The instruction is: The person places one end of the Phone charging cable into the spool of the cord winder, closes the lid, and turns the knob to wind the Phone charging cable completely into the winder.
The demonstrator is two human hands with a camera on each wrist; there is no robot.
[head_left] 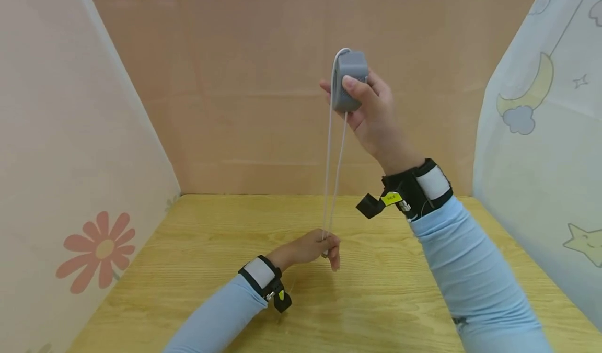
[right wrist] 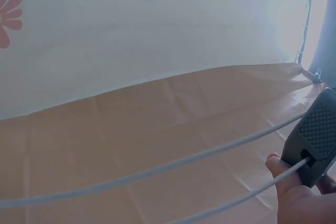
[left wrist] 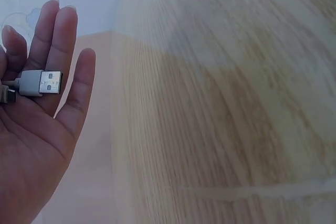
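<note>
My right hand (head_left: pixel 376 115) is raised high and grips a small grey box (head_left: pixel 350 81) between thumb and fingers; the box (right wrist: pixel 314 136) also shows at the right edge of the right wrist view. A white cable (head_left: pixel 333 175) loops over the box's top and hangs down in two taut strands, which cross the right wrist view (right wrist: pixel 157 170). Just above the table, my left hand (head_left: pixel 316 247) pinches the strands' lower ends. In the left wrist view the cable's white USB plug (left wrist: pixel 42 83) lies across the fingers of the left hand (left wrist: pixel 37 129), whose fingers look fairly straight.
A light wooden table (head_left: pixel 376 290) lies below both hands. A brown cardboard wall (head_left: pixel 235 107) closes the back. A white cloth with a red flower (head_left: pixel 99 248) hangs at the left, and a cloth with a moon and stars (head_left: pixel 531 97) at the right.
</note>
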